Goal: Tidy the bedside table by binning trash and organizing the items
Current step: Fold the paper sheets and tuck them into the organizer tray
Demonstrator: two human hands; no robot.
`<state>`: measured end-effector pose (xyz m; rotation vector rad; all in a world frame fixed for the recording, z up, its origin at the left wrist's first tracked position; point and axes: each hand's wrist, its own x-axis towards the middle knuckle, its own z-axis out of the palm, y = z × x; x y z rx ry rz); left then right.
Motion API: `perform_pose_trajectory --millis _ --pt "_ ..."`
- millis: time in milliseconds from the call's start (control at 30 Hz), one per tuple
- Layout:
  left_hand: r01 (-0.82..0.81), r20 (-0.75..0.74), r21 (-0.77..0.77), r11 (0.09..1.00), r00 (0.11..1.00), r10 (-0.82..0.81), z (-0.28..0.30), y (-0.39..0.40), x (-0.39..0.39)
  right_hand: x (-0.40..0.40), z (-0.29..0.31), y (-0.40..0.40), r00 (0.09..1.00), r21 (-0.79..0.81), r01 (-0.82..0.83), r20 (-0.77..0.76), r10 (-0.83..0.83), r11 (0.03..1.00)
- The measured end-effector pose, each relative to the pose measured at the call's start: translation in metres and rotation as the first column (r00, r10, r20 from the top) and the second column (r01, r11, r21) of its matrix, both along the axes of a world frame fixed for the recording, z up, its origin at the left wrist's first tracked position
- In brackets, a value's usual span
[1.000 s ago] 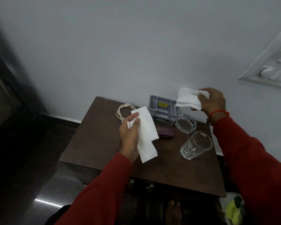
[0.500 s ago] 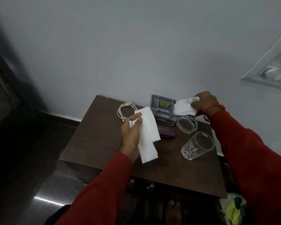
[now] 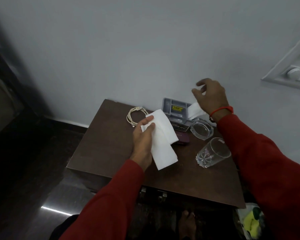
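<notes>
Above the dark brown bedside table, my left hand grips a folded white tissue by its upper left corner. My right hand hovers at the back right with fingers spread and nothing in them. A second white tissue lies just below that hand, on the right end of the grey plastic organizer tray. A coiled white cable lies at the back of the table.
A glass ashtray and a clear drinking glass stand on the right side. A dark maroon case lies partly under the held tissue. The wall runs close behind the table. A bag with something yellow-green sits on the floor at bottom right.
My right hand carried the second tissue down to the grey tray, let it go and lifted away open. My left hand has kept holding its tissue in place.
</notes>
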<state>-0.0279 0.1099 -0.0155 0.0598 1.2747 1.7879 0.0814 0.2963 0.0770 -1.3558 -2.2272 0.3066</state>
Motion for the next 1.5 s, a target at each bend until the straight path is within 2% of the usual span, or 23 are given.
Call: perform_pose_trajectory --millis 67,133,200,233,367,433,500,567,633,733,833,1000,1100,1133,1200,1267,1300,1333,1400,1433,1500 --pt "0.004 0.019 0.048 0.999 1.000 -0.004 0.003 0.000 0.003 -0.013 0.000 -0.031 0.997 -0.313 -0.079 -0.031 0.073 0.946" --pt "0.004 0.051 0.108 0.994 0.999 -0.009 0.005 0.000 0.005 -0.021 -0.001 -0.057 0.995 -0.647 -0.076 0.000 0.099 0.758" --pt "0.015 0.076 0.163 0.987 0.997 -0.028 0.006 -0.001 0.005 -0.022 -0.008 -0.069 0.988 -0.777 -0.105 -0.012 0.151 0.621" --pt "0.027 0.084 0.182 0.983 0.996 -0.043 0.006 -0.001 0.004 -0.022 -0.011 -0.072 0.984 -0.778 -0.138 -0.037 0.175 0.613" --pt "0.050 0.080 0.165 0.985 0.995 -0.064 0.008 0.001 0.007 -0.022 -0.019 -0.057 0.972 -0.657 -0.231 -0.180 0.148 0.718" --pt "0.034 0.095 0.150 0.988 0.994 -0.049 0.006 0.002 0.007 -0.020 -0.011 -0.039 0.971 -0.561 -0.214 -0.211 0.112 0.800" --pt "0.030 0.102 0.125 0.992 0.994 -0.043 0.003 0.001 0.005 -0.017 0.002 -0.017 0.984 -0.333 -0.177 -0.076 0.161 0.926" --pt "0.031 0.075 0.087 0.996 0.996 -0.038 -0.001 0.000 0.003 -0.017 0.014 0.006 0.957 -0.116 -0.229 0.156 0.245 0.967" --pt "0.033 0.057 0.065 0.997 0.998 -0.036 -0.004 -0.001 0.002 -0.022 0.014 0.028 0.867 -0.093 -0.274 0.407 0.287 0.957" --pt "0.043 0.045 0.047 0.998 0.998 -0.045 -0.007 -0.001 0.000 -0.028 0.006 0.047 0.650 -0.135 -0.256 0.709 0.274 0.957" --pt "0.040 0.050 0.035 0.999 0.998 -0.042 -0.010 0.000 -0.005 -0.034 0.001 0.054 0.548 -0.112 -0.256 0.801 0.240 0.960" --pt "0.048 0.037 0.040 0.998 0.998 -0.050 -0.013 0.002 -0.007 -0.045 0.003 0.056 0.545 0.062 -0.324 0.828 0.133 0.944" --pt "0.075 0.015 0.036 0.997 0.997 -0.076 -0.014 0.002 -0.007 -0.049 -0.001 0.056 0.526 0.011 -0.330 0.832 0.174 0.944" --pt "0.081 0.010 0.035 0.996 0.997 -0.082 -0.014 0.001 -0.007 -0.050 -0.002 0.056 0.548 -0.023 -0.319 0.811 0.204 0.947" --pt "0.093 -0.011 0.033 0.995 0.996 -0.092 -0.012 0.002 -0.007 -0.052 -0.001 0.054 0.663 -0.106 -0.279 0.698 0.272 0.954" --pt "0.112 -0.064 0.021 0.993 0.992 -0.110 -0.010 0.000 -0.005 -0.054 0.004 0.047 0.822 -0.237 -0.235 0.469 0.323 0.943" --pt "0.117 -0.098 0.007 0.993 0.988 -0.116 -0.009 0.000 -0.004 -0.055 0.008 0.038 0.894 -0.347 -0.215 0.305 0.327 0.913" --pt "0.122 -0.128 -0.012 0.992 0.984 -0.122 -0.009 0.000 -0.003 -0.056 0.011 0.028 0.945 -0.491 -0.216 0.111 0.306 0.844" --pt "0.134 -0.131 -0.036 0.990 0.982 -0.137 -0.006 0.003 0.001 -0.057 0.018 0.001 0.949 -0.740 -0.314 -0.240 0.204 0.595" --pt "0.135 -0.104 -0.055 0.989 0.985 -0.140 -0.001 0.004 0.004 -0.057 0.020 -0.011 0.927 -0.793 -0.373 -0.340 0.158 0.482" --pt "0.120 -0.010 -0.049 0.992 0.993 -0.121 0.004 0.005 0.005 -0.057 0.021 -0.031 0.898 -0.822 -0.439 -0.421 0.132 0.363"
